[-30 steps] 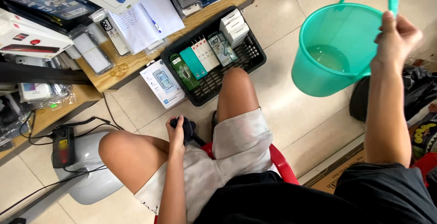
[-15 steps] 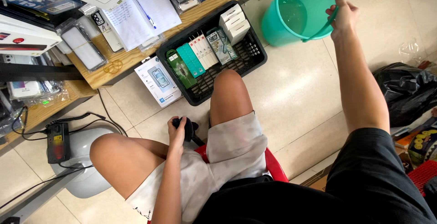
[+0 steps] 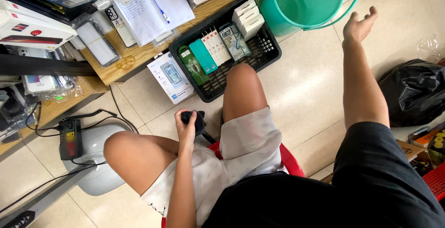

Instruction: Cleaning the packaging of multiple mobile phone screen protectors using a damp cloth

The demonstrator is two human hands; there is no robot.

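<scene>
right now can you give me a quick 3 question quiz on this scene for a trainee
1. True or false: the right hand grips the handle of the green bucket.
2. What does the left hand hold? A) a pen B) a small black object C) a white box
3. Fill in: the black basket of small boxes stands on the floor between the wooden shelf and the ____.

Key
1. False: the hand is open and clear of the bucket, which stands on the floor.
2. B, the small black object, held between the knees.
3. Bucket.
</scene>
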